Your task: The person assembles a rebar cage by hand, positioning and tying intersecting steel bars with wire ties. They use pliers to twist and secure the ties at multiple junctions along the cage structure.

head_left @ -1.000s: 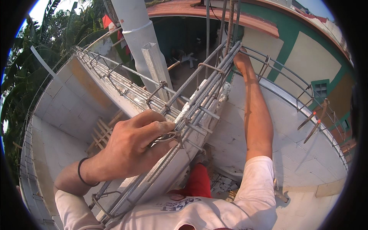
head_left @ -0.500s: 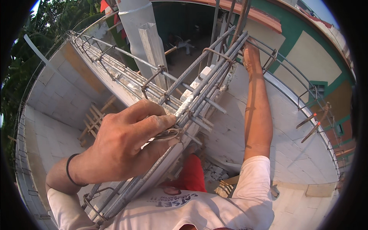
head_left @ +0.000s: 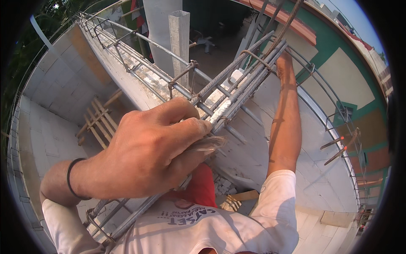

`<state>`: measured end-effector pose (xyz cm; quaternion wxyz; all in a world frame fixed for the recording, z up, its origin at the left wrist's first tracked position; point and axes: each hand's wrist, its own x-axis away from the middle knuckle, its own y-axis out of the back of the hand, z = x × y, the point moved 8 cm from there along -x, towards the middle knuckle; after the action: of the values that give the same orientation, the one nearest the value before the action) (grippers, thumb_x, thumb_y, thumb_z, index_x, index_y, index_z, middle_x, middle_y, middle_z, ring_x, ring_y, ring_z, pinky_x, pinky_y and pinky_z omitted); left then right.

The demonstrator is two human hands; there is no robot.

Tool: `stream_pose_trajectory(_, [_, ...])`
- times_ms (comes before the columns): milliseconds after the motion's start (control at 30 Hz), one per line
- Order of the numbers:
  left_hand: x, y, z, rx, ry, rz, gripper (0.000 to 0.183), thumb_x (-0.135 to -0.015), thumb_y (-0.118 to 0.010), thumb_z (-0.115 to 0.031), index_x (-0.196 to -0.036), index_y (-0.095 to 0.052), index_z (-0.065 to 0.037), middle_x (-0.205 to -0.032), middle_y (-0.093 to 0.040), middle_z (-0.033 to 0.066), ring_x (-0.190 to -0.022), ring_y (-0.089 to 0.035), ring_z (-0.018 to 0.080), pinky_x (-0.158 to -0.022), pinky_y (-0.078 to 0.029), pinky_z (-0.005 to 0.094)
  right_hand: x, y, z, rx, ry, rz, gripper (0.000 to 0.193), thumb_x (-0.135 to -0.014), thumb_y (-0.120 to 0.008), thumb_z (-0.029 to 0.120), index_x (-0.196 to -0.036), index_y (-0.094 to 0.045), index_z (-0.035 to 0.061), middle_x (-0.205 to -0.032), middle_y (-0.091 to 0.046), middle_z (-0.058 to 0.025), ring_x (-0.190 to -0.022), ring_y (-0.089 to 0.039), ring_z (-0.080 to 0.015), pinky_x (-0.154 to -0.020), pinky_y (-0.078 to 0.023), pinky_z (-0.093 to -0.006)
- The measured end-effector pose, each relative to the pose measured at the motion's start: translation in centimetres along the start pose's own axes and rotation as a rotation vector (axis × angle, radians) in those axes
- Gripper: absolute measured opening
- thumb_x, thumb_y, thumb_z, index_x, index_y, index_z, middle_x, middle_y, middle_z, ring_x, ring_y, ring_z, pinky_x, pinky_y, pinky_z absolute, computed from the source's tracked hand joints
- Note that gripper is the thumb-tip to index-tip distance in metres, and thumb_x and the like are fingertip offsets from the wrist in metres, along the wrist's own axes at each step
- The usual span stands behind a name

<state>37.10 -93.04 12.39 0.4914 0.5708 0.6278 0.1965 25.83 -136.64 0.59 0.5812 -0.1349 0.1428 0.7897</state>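
Note:
My left hand (head_left: 148, 148), with a black band at its wrist, is closed around a small bundle of bent thin tie wire (head_left: 210, 144). Its thumb and forefinger are pinched together beside the long steel rebar (head_left: 249, 84), and loops of wire stick out past the fingertips. My right hand (head_left: 286, 70) is stretched out to the far end of the same bars and appears curled onto them; its fingertips are partly hidden behind the steel. Bent stirrups (head_left: 192, 67) cross the bars where two reinforcement cages meet.
Pale block walls (head_left: 55, 127) curve away on both sides below the bars. A grey-white post (head_left: 179, 42) stands behind the junction. Wooden slats (head_left: 100, 120) lie down at the left, and rubble blocks (head_left: 224, 185) below. Rebar ends (head_left: 336, 148) jut out at the right.
The view has shifted slightly. My left hand, still pinching the wire, has moved a little right and appears larger. My right hand stays at the far end of the bars.

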Motion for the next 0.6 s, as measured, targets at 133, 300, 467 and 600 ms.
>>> stream_pose_trajectory(133, [-0.5, -0.1, -0.2, 0.007, 0.006, 0.023, 0.032, -0.076, -0.080, -0.004, -0.106, -0.069, 0.000, -0.093, -0.065, 0.0122, -0.077, -0.069, 0.0223, -0.062, -0.055, 0.0335, -0.3, 0.4, -1.4, -0.248, -0.063, 0.105, 0.027, -0.098, -0.054, 0.018, -0.118, -0.065, 0.0042, -0.097, -0.068, -0.0061, -0.093, -0.062, -0.0192, -0.088, -0.048, -0.0351])
stream_pose_trajectory(300, [-0.9, -0.5, -0.8, -0.037, 0.017, 0.029, 0.030, -0.079, -0.077, -0.004, -0.107, -0.068, 0.001, -0.095, -0.066, 0.0134, -0.079, -0.069, 0.0210, -0.063, -0.055, 0.0332, -1.3, 0.7, -1.3, 0.221, 0.062, -0.031, 0.033, -0.093, -0.057, 0.012, -0.125, -0.060, 0.0040, -0.106, -0.068, -0.0077, -0.094, -0.064, -0.0183, -0.084, -0.050, -0.0340])
stream_pose_trajectory(467, [-1.0, -0.7, -1.5, -0.190, -0.005, 0.047, 0.029, -0.082, -0.075, -0.006, -0.109, -0.067, 0.001, -0.100, -0.069, 0.0172, -0.080, -0.071, 0.0259, -0.064, -0.056, 0.0339, 0.8, 0.7, -1.9, -0.268, 0.041, 0.046, 0.032, -0.090, -0.056, 0.010, -0.121, -0.062, 0.0068, -0.104, -0.067, -0.0096, -0.087, -0.062, -0.0183, -0.077, -0.052, -0.0338])
stream_pose_trajectory(600, [-0.9, -0.8, -1.3, -0.287, -0.020, 0.033, 0.028, -0.090, -0.069, -0.017, -0.109, -0.068, 0.003, -0.111, -0.068, 0.0204, -0.086, -0.070, 0.0260, -0.069, -0.055, 0.0321, -0.2, 0.7, -3.3, -0.453, -0.068, 0.019, 0.028, -0.087, -0.056, 0.003, -0.114, -0.063, 0.0053, -0.095, -0.066, -0.0050, -0.087, -0.066, -0.0150, -0.068, -0.051, -0.0290])
